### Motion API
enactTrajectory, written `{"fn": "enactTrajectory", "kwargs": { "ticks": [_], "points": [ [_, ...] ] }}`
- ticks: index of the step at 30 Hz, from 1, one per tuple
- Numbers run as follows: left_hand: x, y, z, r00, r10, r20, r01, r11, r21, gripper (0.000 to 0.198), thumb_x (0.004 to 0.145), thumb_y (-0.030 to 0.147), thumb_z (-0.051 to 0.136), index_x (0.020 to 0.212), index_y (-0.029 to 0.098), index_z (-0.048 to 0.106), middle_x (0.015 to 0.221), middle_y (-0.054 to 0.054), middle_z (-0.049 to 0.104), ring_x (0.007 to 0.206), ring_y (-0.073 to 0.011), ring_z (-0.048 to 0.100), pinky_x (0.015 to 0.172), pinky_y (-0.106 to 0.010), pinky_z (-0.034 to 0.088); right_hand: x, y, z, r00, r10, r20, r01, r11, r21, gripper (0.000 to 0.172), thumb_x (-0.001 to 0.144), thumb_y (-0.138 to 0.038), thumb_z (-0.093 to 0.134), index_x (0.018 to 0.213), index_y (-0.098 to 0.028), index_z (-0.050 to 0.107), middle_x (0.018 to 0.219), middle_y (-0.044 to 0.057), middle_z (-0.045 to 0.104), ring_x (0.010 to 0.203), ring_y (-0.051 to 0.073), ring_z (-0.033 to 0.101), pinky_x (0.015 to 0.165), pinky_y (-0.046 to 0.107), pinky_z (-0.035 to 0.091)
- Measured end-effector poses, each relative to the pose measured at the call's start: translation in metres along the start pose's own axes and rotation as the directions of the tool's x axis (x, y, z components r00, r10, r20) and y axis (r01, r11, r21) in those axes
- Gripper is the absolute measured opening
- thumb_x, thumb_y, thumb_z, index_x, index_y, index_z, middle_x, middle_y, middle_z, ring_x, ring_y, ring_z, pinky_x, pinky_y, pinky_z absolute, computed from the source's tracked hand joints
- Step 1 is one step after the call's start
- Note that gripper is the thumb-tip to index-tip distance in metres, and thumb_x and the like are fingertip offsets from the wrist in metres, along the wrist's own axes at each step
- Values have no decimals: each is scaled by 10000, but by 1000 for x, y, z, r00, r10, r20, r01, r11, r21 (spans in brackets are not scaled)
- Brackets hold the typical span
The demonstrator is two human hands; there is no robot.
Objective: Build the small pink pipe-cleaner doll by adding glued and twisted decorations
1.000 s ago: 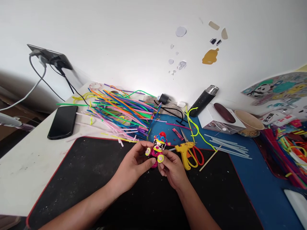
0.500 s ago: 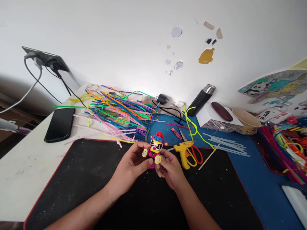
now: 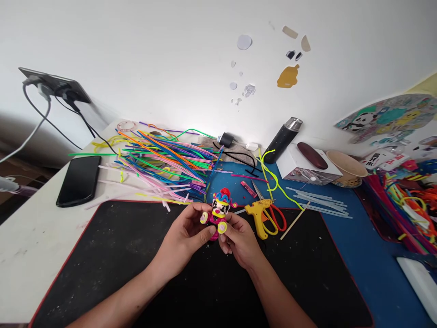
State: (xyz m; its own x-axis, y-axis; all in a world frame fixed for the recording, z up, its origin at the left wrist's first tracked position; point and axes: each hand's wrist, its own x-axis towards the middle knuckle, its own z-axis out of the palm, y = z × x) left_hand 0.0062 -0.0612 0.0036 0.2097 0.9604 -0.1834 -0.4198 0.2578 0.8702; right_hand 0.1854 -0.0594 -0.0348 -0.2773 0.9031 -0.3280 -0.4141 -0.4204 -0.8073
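In the head view, the small figure (image 3: 220, 210) is upright at the lower centre of the frame, above the black mat (image 3: 136, 259). It looks largely put together: a red-topped blue hat, a pale head with dark eye patches, a yellow collar, a magenta body and two round yellow-edged ends facing the camera. Its lower part is partly covered by fingers, so whether anything is missing there cannot be told. Loose coloured stems (image 3: 167, 159) lie at centre left, and the yellow glue gun (image 3: 260, 217) and scissors (image 3: 282, 221) rest right of centre, none of them in hand.

The left hand (image 3: 184, 234) comes in from the lower left, fingers curled behind the figure and thumb pressed against its lower front, gripping it. The right hand (image 3: 243, 238) comes from the lower right, thumb and fingers closed on the figure's other side, its lower fingers folded beneath. Both forearms reach up from the bottom edge and converge, the hands close together around the figure
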Motion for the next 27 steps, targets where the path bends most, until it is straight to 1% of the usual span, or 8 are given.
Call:
{"fn": "enactTrajectory", "kwargs": {
  "ticks": [3, 7, 11, 16, 19, 21, 25, 27],
  "points": [
    [0, -1, 0, 1000, 3, -5, -3, 1000, 6, 371, 798, 276, 905, 1088, 223, 681, 1046, -28, 682, 972, -177, 656, 844, -271, 564, 1, 1, 0, 1000, 1, -10, -1, 1000, 13, 391, 811, -472, 897, 863, -173, 650, 507, -79, 576, 328, 58, 464, 339, 150, 329],
    [0, -2, 0, 1000, -3, 1, 3, 1000, 5, 366, 804, 283, 902, 1090, 225, 681, 1045, -28, 688, 971, -174, 650, 854, -274, 560, 2, 1, 0, 1000, 12, -14, -11, 1000, 18, 396, 813, -471, 893, 840, -177, 629, 508, -77, 583, 322, 66, 475, 328, 153, 328],
    [2, -1, -2, 999, -29, 43, 30, 999, -22, 379, 791, 286, 913, 1085, 225, 682, 1053, -39, 686, 974, -191, 653, 817, -283, 565, 1, -1, -1, 1000, 25, -15, -25, 999, 23, 416, 801, -482, 901, 826, -184, 611, 503, -72, 593, 328, 80, 511, 327, 151, 336],
    [3, 5, -5, 993, -75, 96, 79, 996, -33, 369, 795, 272, 914, 1097, 225, 708, 1081, -48, 700, 1043, -198, 633, 880, -283, 545, 1, -1, -5, 999, 36, -13, -35, 998, 56, 439, 779, -485, 922, 812, -188, 600, 495, -71, 599, 322, 79, 512, 321, 144, 349],
    [1, 11, -7, 986, -114, 120, 122, 991, -60, 360, 804, 306, 908, 1104, 225, 726, 1062, -52, 701, 988, -188, 634, 796, -252, 542, 2, 1, -8, 1000, 30, -5, -29, 996, 80, 431, 779, -481, 927, 832, -184, 619, 485, -82, 580, 317, 71, 494, 320, 144, 364],
    [0, 14, -8, 983, -140, 114, 149, 986, -71, 353, 813, 344, 899, 1104, 221, 740, 1070, -62, 696, 952, -188, 635, 739, -246, 548, 3, 2, -9, 1000, 23, -2, -23, 995, 93, 430, 778, -482, 929, 850, -181, 631, 502, -77, 590, 325, 75, 504, 318, 148, 376],
    [-1, 15, -7, 987, -129, 91, 137, 987, -87, 327, 842, 385, 868, 1091, 198, 767, 1056, -81, 690, 917, -203, 649, 745, -287, 584, 4, 4, -11, 1000, 5, 9, -5, 994, 105, 433, 793, -499, 915, 883, -172, 645, 614, -34, 672, 342, 71, 525, 322, 160, 407],
    [-1, 14, -6, 990, -115, 82, 124, 987, -103, 310, 841, 388, 867, 1067, 192, 781, 1034, -77, 687, 855, -185, 651, 735, -287, 587, 3, 5, -12, 1000, 4, 21, -6, 994, 107, 428, 801, -496, 911, 897, -170, 651, 636, -26, 687, 343, 72, 528, 324, 165, 418]
  ]
}}
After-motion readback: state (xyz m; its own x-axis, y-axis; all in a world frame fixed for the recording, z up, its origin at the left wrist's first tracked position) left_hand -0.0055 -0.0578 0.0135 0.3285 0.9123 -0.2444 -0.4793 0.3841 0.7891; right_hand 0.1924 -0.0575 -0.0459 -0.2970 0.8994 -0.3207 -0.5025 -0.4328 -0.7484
